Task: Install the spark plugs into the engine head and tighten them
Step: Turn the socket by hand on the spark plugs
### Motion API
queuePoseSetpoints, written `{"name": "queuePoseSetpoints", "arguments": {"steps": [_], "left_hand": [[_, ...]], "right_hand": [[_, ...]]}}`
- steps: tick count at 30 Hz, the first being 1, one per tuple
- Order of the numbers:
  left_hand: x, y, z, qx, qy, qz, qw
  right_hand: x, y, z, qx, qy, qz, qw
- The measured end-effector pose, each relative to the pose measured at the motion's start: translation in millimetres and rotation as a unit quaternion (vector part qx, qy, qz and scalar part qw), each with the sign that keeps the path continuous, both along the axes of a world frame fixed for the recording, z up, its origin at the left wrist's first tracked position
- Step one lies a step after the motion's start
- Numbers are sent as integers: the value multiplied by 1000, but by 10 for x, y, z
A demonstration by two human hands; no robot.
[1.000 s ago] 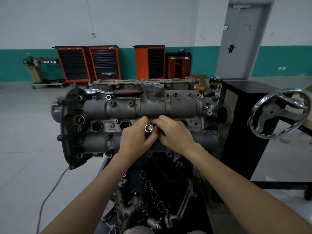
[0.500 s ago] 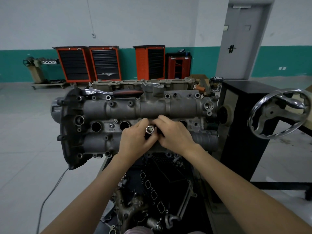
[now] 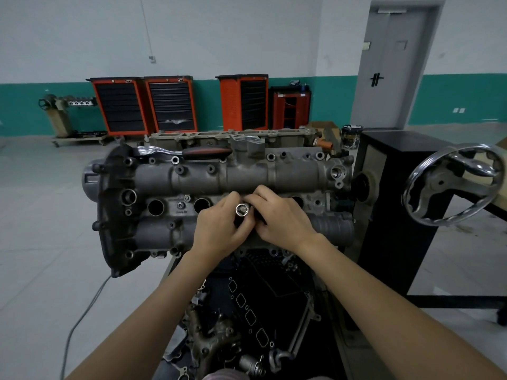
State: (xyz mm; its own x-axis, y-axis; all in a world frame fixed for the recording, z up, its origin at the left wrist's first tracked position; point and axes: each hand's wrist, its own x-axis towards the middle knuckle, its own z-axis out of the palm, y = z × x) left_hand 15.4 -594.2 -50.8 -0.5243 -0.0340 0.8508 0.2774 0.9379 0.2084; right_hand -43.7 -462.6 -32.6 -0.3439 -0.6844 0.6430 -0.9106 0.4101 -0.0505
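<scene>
- While the socket sits at frame centre over the third plug well of the engine head, it barely shifts from a second ago; I judge hand-threading is underway.
- The left hand curls round the socket from the lower left, pinching it.
- The right hand pinches it from the right, knuckles raised.
- The ratchet lies untouched along the head's upper edge.

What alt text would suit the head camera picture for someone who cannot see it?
Two hands, left hand and right hand, grip a chrome socket over the grey engine head. A ratchet rests along its far edge.
</scene>
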Motion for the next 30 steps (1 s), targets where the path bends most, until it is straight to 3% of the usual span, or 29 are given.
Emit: {"name": "queuePoseSetpoints", "arguments": {"steps": [6, 10, 15, 20, 24, 30], "left_hand": [[-19, 4, 0, -16, 19, 22, 999], [-6, 0, -9, -26, 16, 13, 999], [9, 7, -4, 5, 11, 3, 1000], [-37, -14, -13, -20, 19, 14, 1000], [-38, -25, -35, -35, 30, 13, 999], [-13, -5, -29, -13, 12, 17, 1000]], "right_hand": [[-2, -5, 28, -71, -36, 10, 997], [-15, -14, 14, -39, -50, -13, 998], [-2, 5, 2, -21, 1, 0, 1000], [16, 5, 21, -67, -20, 13, 997], [-9, -9, 8, -50, -57, -11, 997], [-2, 0, 3, -15, -16, -8, 1000]]}}
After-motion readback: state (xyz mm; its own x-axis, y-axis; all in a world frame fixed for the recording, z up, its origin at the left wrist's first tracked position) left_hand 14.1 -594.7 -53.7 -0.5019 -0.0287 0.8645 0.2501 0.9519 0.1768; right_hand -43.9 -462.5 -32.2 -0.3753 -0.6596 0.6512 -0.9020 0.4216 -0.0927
